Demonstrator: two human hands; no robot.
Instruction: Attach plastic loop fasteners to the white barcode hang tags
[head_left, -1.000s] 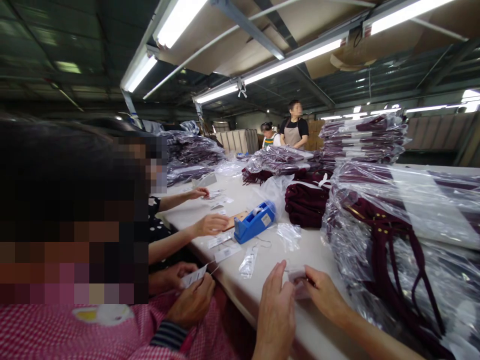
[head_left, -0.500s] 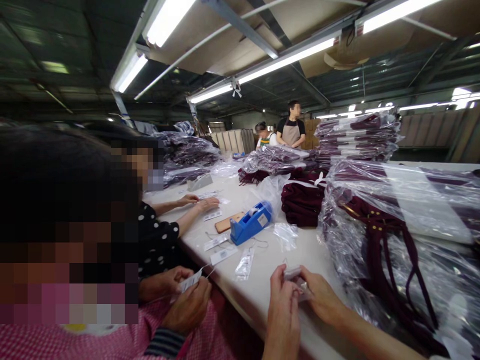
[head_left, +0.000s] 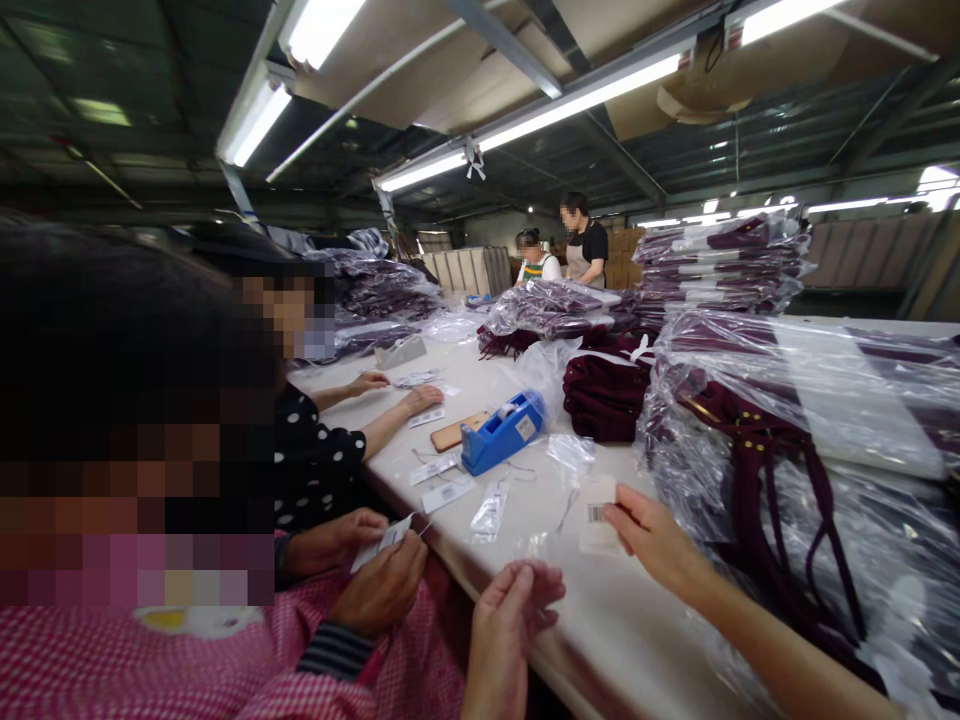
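My right hand (head_left: 652, 535) pinches the edge of a white hang tag (head_left: 598, 515) with a barcode, held over the table; a string trails from its left side. My left hand (head_left: 514, 610) is at the table's near edge, its thumb and fingers closed together. A faint glint of clear plastic (head_left: 536, 545) shows just above those fingertips; whether they hold it is unclear. Beyond the hands lie a bagged tag (head_left: 490, 512), a white tag (head_left: 448, 492) and a small clear plastic bag (head_left: 571, 451).
A blue tape dispenser (head_left: 504, 432) and a phone (head_left: 457, 431) stand mid-table. Bagged maroon garments (head_left: 847, 400) are piled on the right, with a folded maroon garment (head_left: 606, 398) beside them. A co-worker's hands (head_left: 382, 570) hold a tag on the left; another person's hand (head_left: 421, 399) rests farther back.
My hands were together around a small wrapped thing and have moved apart. The right now holds the tag out flat, farther forward; the left has moved left. A standing person behind has turned.
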